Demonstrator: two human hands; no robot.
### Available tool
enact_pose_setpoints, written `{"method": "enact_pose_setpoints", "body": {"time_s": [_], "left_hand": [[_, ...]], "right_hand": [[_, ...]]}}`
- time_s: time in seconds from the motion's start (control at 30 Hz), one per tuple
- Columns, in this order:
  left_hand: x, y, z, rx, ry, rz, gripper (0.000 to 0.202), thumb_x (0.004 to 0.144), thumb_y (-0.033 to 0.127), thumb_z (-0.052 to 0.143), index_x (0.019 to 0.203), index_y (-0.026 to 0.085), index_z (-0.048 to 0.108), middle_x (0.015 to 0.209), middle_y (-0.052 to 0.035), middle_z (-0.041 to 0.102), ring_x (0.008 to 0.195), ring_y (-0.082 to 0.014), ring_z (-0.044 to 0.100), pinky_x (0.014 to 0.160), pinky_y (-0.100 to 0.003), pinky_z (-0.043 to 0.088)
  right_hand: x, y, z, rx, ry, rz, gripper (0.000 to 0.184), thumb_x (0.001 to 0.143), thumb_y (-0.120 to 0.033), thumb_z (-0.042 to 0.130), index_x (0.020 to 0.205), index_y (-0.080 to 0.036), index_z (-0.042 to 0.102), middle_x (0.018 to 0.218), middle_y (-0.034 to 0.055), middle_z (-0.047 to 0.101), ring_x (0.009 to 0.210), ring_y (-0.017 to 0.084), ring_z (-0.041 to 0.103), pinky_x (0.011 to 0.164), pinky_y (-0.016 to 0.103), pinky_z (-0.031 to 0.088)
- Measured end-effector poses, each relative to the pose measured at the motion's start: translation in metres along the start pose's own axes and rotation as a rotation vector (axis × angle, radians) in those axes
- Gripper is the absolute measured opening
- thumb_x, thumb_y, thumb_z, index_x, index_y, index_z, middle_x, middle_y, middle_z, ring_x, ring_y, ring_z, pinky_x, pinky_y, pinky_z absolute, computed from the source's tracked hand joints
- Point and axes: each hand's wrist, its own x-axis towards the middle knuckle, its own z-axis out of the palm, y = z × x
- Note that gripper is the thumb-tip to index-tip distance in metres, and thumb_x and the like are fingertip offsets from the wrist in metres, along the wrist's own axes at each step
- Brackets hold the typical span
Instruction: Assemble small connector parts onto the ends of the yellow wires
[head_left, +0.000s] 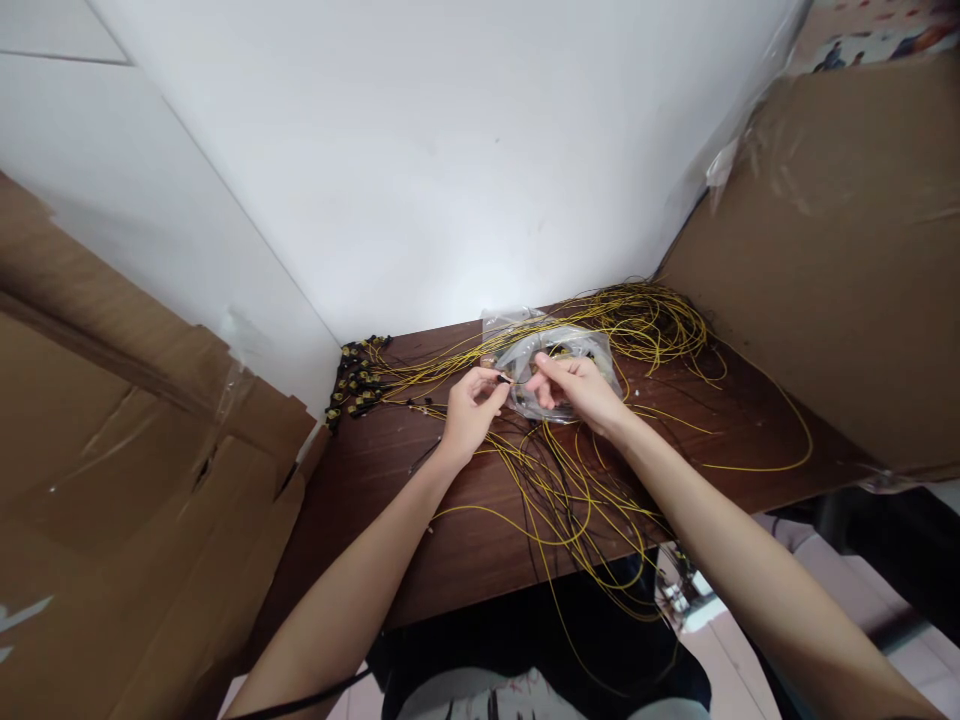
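Over the dark wooden table, my left hand (472,408) pinches a small black connector (503,379) between thumb and fingertips. A hand's width to the right, my right hand (581,390) has its thumb and index finger pressed together and the other fingers curled. A thin dark wire seems to run between the two hands, but whatever the right fingertips hold is too small to make out. Beneath both hands lies a clear plastic bag (600,350) with small yellow and black parts in it. Loose yellow and black wires (570,480) spread out just below the hands.
A long bundle of yellow wires (667,320) lies along the back of the table (352,520), its black and yellow ends (360,380) gathered at left. Cardboard (840,250) stands at right, more cardboard (150,470) at left, a white wall (450,150) behind. Some wires hang over the front edge.
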Motion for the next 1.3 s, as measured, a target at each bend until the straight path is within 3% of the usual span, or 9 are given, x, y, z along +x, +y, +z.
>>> {"method": "enact_pose_setpoints", "body": {"time_s": [0.1,0.17,0.53,0.73,1.0,1.1,1.17,1.3], "left_hand": [[0.0,0.0,0.0,0.02,-0.001,0.0,0.014,0.071,0.024,0.062,0.079,0.015,0.057,0.074,-0.0016,0.062,0.061,-0.0095,0.055,0.048,-0.018,0.044],[0.0,-0.001,-0.001,0.047,-0.006,0.011,0.013,0.071,0.024,0.062,0.08,0.015,0.058,0.073,-0.0013,0.062,0.062,-0.0095,0.055,0.049,-0.018,0.044],[0.001,-0.014,-0.004,0.252,-0.082,0.112,0.016,0.072,0.025,0.063,0.085,0.015,0.063,0.069,-0.0023,0.064,0.062,-0.0123,0.058,0.058,-0.023,0.046],[0.0,-0.012,-0.003,0.269,-0.09,0.125,0.014,0.072,0.025,0.064,0.082,0.015,0.063,0.067,-0.0017,0.064,0.06,-0.0119,0.058,0.056,-0.021,0.043],[-0.001,-0.011,-0.003,0.274,-0.104,0.126,0.013,0.073,0.026,0.063,0.081,0.015,0.062,0.063,-0.0004,0.062,0.058,-0.0109,0.055,0.054,-0.021,0.041],[-0.001,-0.01,-0.002,0.265,-0.094,0.118,0.013,0.073,0.025,0.063,0.082,0.016,0.062,0.066,-0.0008,0.062,0.059,-0.011,0.056,0.054,-0.021,0.041],[-0.001,-0.009,-0.002,0.254,-0.082,0.109,0.012,0.073,0.025,0.062,0.081,0.016,0.061,0.067,-0.001,0.063,0.059,-0.0111,0.056,0.054,-0.021,0.041],[-0.002,-0.007,-0.001,0.243,-0.066,0.104,0.01,0.073,0.024,0.06,0.08,0.016,0.06,0.069,-0.0012,0.063,0.06,-0.011,0.056,0.053,-0.02,0.039]], "right_hand": [[0.001,0.0,0.0,0.139,-0.045,-0.005,0.033,0.071,-0.046,0.066,0.085,-0.016,0.069,0.062,0.0018,0.065,0.048,0.008,0.052,0.048,0.022,0.041],[0.001,0.001,0.0,0.13,-0.039,-0.025,0.033,0.067,-0.039,0.07,0.091,-0.016,0.068,0.067,0.0018,0.066,0.052,0.009,0.054,0.052,0.023,0.044],[0.003,0.005,0.004,-0.154,-0.036,-0.146,0.021,0.068,-0.034,0.068,0.077,-0.015,0.067,0.063,0.0012,0.063,0.055,0.01,0.053,0.056,0.026,0.044],[0.003,0.003,0.004,-0.183,-0.049,-0.17,0.019,0.068,-0.032,0.067,0.077,-0.015,0.067,0.072,0.0033,0.066,0.063,0.012,0.057,0.063,0.028,0.046],[0.002,0.002,0.004,-0.17,-0.058,-0.156,0.019,0.068,-0.032,0.068,0.076,-0.015,0.067,0.066,0.0018,0.064,0.058,0.011,0.055,0.059,0.026,0.045],[0.004,0.002,-0.003,-0.108,0.023,-0.119,0.023,0.066,-0.032,0.068,0.08,-0.014,0.065,0.061,0.0009,0.062,0.053,0.011,0.054,0.055,0.026,0.045],[0.007,0.004,-0.014,-0.091,0.17,-0.118,0.023,0.067,-0.031,0.065,0.083,-0.015,0.063,0.068,0.0031,0.065,0.057,0.013,0.057,0.055,0.027,0.046],[0.012,0.011,-0.039,-0.311,0.442,-0.164,0.016,0.069,-0.017,0.053,0.084,-0.015,0.059,0.076,0.0058,0.067,0.067,0.017,0.062,0.064,0.03,0.048]]}}
